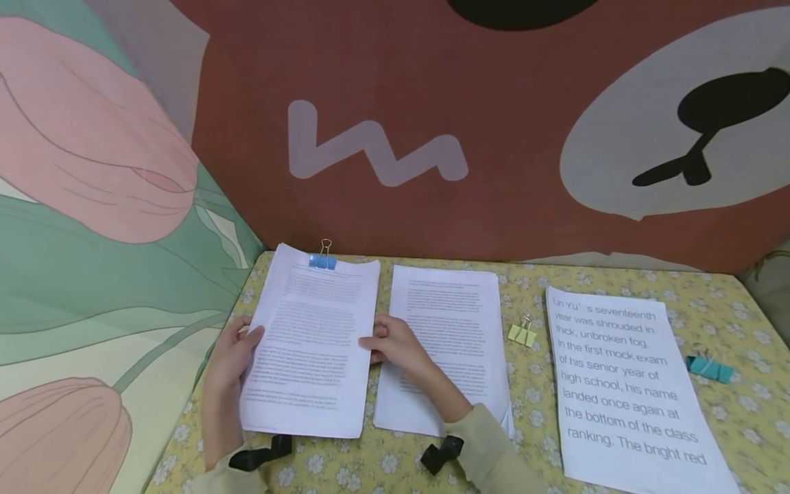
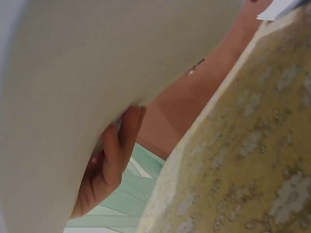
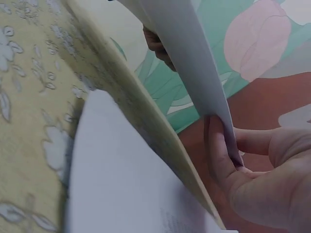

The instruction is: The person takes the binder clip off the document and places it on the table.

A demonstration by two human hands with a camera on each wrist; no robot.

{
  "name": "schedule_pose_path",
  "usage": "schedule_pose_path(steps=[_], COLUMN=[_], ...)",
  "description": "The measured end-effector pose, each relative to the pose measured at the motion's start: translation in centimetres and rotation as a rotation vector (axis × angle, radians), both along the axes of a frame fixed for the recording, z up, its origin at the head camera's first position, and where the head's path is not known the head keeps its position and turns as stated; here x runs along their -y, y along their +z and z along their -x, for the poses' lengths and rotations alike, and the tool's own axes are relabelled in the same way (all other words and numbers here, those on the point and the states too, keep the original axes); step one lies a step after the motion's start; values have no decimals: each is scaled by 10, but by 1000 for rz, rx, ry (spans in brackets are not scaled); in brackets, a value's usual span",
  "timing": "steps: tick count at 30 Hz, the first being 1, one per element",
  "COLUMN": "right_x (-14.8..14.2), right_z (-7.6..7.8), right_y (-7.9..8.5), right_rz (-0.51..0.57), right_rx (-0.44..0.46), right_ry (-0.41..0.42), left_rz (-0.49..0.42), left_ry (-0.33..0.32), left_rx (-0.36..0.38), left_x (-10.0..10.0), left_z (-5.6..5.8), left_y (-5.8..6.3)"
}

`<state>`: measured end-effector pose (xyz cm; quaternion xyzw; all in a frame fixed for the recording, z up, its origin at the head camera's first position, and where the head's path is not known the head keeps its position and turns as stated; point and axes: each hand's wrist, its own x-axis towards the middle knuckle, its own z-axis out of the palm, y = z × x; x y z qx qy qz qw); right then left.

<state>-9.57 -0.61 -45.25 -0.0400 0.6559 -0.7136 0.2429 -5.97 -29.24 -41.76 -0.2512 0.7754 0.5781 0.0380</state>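
A stack of printed paper (image 1: 308,343), fastened at its top edge by a blue binder clip (image 1: 323,261), is held up off the table between both hands. My left hand (image 1: 230,357) grips its left edge, thumb in front; the left wrist view shows the fingers behind the sheets. On the opposite edge, my right hand (image 1: 398,343) pinches the stack between thumb and fingers, as the right wrist view (image 3: 262,170) also shows. Beneath the right forearm lies a second printed stack (image 1: 453,302), with no clip visible on it.
A yellow binder clip (image 1: 522,334) lies right of the second stack. Farther right are a large-print stack (image 1: 617,384) and a teal binder clip (image 1: 710,368). Yellow floral cloth (image 1: 382,463) covers the table, which meets a painted wall (image 1: 382,219) at the back.
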Motion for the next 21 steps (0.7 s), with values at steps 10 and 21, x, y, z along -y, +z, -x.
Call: schedule_pose_path(steps=[10,21], right_x=[-28,-80], right_z=[13,27], right_y=[22,49], right_rz=[-10,-55], right_rx=[-38,-93], right_ry=[-103,-197], left_rz=[-94,-158], left_ry=[-156,-299], left_rx=[-192,-284], left_x=[-14,-57], left_z=[-1,9], left_y=[15,15])
